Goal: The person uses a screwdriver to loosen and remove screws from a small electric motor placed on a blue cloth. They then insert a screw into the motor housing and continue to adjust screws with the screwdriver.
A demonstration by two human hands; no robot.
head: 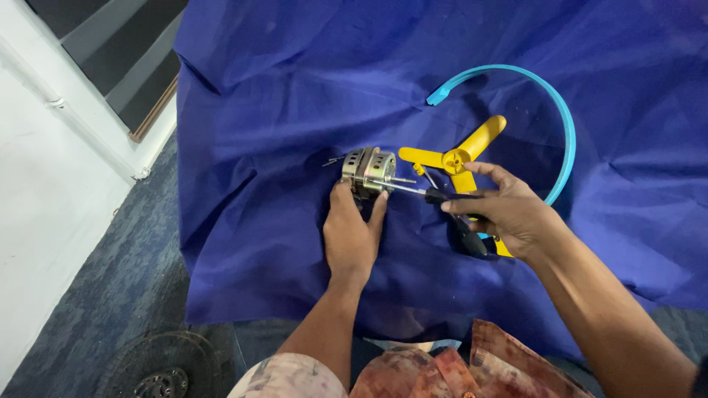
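— The small metal motor (366,172) sits on the blue cloth (280,96), right at the fingertips of the left hand (352,234). That hand is wrapped around its near side and holds it tight.

— And the other hand?

— The right hand (509,214) is closed around a screwdriver with a black handle (451,197). Its thin metal tip reaches across to the motor's front, by the little shaft that sticks out.

— What's the yellow thing?

— A yellow fan blade (461,156) with three arms. It lies just behind the right hand, partly hidden by the fingers.

— And the blue hoop?

— A light blue plastic ring (549,92), open at one end. It curves around the far side of the fan blade and the right hand.

— Anything near the left hand's side?

— A round dark grille (158,365) lies on the grey carpet (96,295), down beside the left arm.
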